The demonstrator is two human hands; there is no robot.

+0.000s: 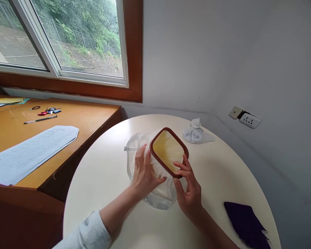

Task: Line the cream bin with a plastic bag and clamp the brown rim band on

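Observation:
A container with a brown rounded-rectangle rim [186, 149] and a pale yellow interior is tilted above the round table, its mouth facing up and toward me. Crumpled whitish, translucent plastic [159, 197], seemingly a bag, surrounds its body and spreads below it. My left hand [142, 173] wraps the container's left side over the plastic, thumb toward the front. At the rim's lower right corner, my right hand [188, 188] grips the edge, with fingers over the inside and thumb outside. The container's base and the ends of some left fingers are hidden.
A knotted white plastic bag [196, 133] sits at the table's back right. Dark purple cloth [245, 223] lies near the right edge. On the wooden desk [93, 110] at left are written papers [38, 148], a pen [40, 120] and keys [52, 110]. Wall sockets [250, 120] are at right.

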